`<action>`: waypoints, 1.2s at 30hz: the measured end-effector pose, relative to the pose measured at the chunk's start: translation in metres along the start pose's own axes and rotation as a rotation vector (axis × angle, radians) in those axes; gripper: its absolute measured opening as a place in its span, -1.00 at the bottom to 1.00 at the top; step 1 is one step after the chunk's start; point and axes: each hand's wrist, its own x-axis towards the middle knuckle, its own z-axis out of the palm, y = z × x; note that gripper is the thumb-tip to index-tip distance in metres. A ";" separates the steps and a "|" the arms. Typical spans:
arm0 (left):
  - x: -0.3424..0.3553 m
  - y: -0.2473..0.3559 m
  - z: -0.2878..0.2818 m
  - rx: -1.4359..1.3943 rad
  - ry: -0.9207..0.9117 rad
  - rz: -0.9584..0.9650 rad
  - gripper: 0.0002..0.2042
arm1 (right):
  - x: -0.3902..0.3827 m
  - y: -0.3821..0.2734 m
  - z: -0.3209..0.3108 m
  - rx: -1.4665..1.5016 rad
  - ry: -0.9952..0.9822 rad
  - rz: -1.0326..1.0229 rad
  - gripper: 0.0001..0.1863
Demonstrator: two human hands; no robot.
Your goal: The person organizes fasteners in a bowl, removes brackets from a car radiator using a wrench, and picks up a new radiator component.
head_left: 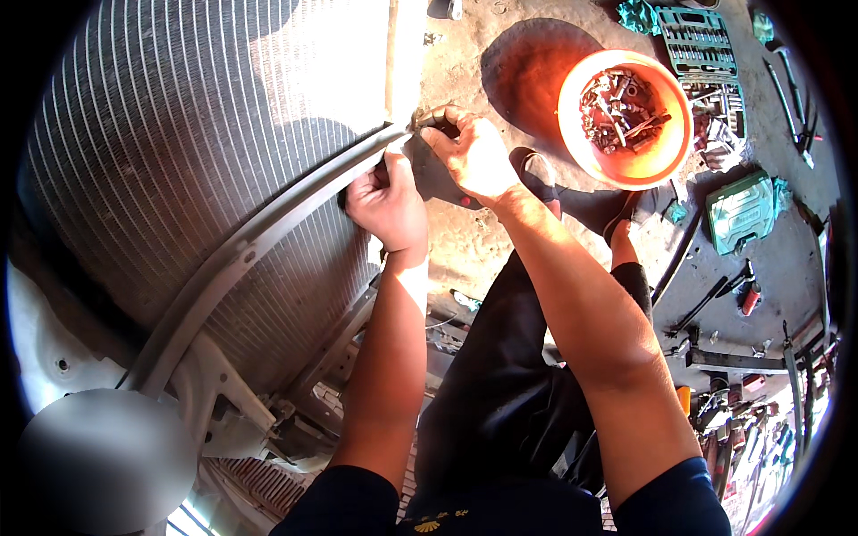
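Note:
A long curved grey metal bar runs across the front of a large finned radiator. My left hand is closed on the bar near its far end, the thumb laid along it and the fingers curled at its lower side. Just right of that end, my right hand has its thumb and fingers bent into a pinch. Whatever sits between those fingertips is too small and shaded to make out. Bright sunlight washes out part of the radiator beside the bar's tip.
An orange bucket of bolts and small metal parts stands on the right. Beyond it lie an open socket set, a green tool case and a red-handled tool. Many tools crowd the lower right. White body metal borders the lower left.

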 end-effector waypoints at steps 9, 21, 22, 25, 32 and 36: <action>-0.001 0.002 -0.004 -0.055 -0.002 0.001 -0.86 | -0.010 -0.007 0.010 0.038 0.032 0.125 -0.69; -0.001 -0.001 -0.010 -0.060 -0.028 0.030 -0.88 | 0.002 -0.015 0.018 -0.123 0.106 -0.078 -0.77; -0.001 0.001 -0.009 -0.065 -0.026 0.031 -0.88 | 0.002 -0.015 0.018 -0.135 0.118 -0.051 -0.77; -0.003 0.003 -0.010 -0.047 -0.051 -0.003 -0.85 | 0.003 -0.017 0.016 -0.095 0.102 0.011 -0.76; -0.003 0.005 -0.010 -0.094 -0.078 0.014 -0.79 | 0.002 -0.021 0.025 0.252 0.114 0.300 -0.77; -0.003 0.005 -0.011 -0.098 -0.090 0.009 -0.78 | 0.004 -0.018 0.031 0.398 0.151 0.394 -0.78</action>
